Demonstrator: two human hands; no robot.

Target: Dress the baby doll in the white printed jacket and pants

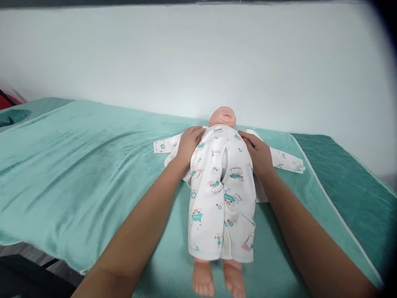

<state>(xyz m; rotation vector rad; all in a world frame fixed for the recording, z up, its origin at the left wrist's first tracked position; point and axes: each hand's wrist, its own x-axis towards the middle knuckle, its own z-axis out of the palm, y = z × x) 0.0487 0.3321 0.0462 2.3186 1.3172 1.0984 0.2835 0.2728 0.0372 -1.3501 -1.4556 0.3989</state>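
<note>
A baby doll (222, 116) lies on its back with its head toward the wall and its bare feet (203, 278) toward me. White printed baby pants (208, 194) cover it from the chest down to the ankles. Beneath it a matching printed baby shirt is spread out, one sleeve (166, 144) to the left and the other (287, 160) to the right. My left hand (190, 142) rests against the left side of the pants near the top, fingers stretched out. On the opposite side my right hand (258, 151) touches the pants with extended fingers. The doll's arms are hidden.
A light green cloth (93, 165) with folds covers the table, and a darker green cover (347, 186) shows at the right. Behind stands a white wall (198, 62). A red object (6, 100) is partly visible at the far left.
</note>
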